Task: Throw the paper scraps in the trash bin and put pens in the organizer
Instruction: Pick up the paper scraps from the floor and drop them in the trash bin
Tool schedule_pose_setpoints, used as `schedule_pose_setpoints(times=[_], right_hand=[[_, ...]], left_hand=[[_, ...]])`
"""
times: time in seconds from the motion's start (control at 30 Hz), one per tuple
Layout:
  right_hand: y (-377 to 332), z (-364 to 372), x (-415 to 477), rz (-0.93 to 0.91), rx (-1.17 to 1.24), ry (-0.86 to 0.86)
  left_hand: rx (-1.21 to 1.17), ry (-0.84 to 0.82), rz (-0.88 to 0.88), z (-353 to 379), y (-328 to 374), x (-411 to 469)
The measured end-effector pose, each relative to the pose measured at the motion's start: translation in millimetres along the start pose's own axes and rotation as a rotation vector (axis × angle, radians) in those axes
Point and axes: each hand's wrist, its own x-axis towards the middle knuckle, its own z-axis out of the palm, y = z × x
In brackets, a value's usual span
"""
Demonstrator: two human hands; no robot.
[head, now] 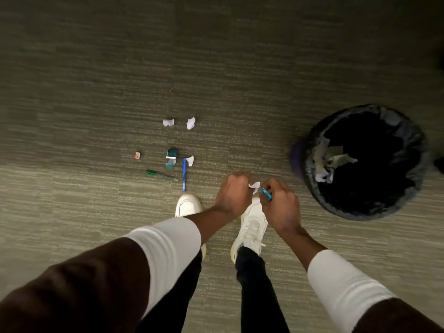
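The person is standing on the carpet and looking down, and both hands are meeting close together in front of the white shoes. The left hand is closing around a paper scrap, whose white corner is showing between the 2 hands. The right hand is gripping a small blue object; it is too small to say whether it is a pen cap or something else.

The trash bin, lined with a dark bag and already holding some crumpled paper, is standing at about 3 o'clock from the hands, near but not touching. So the step in hand seems to be the paper part, and the next move is probably carrying the held scrap over the rim and letting it drop.

Still lying on the floor at about 10 to 11 o'clock from the hands are 3 more scraps, a blue pen, a green pen, a teal item and a small red piece. The organizer is not appearing in this view, so the pens are waiting.
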Motion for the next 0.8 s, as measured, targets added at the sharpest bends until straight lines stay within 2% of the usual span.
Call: schedule_pose_setpoints(times=[0.23,0.43,0.67,0.8], right_hand=[[29.6,-80.8,-2.9,0.158,0.138,0.264],[73.2,-117.2,3.9,0.287,0.207,0.377],[96.0,-118.1,1.0,0.363,0.258,0.439],[94.7,-110.8,-5.8,0.333,0.259,0.457]], left_hand=[[-0.150,0.068,0.006,0.7,105.2,14.8],[-0.231,0.032,0.060,19.3,165.2,31.1],[-0.194,-0.126,0.134,32.1,192.0,35.0],[-0.206,-0.122,0.175,30.3,179.3,26.3]])
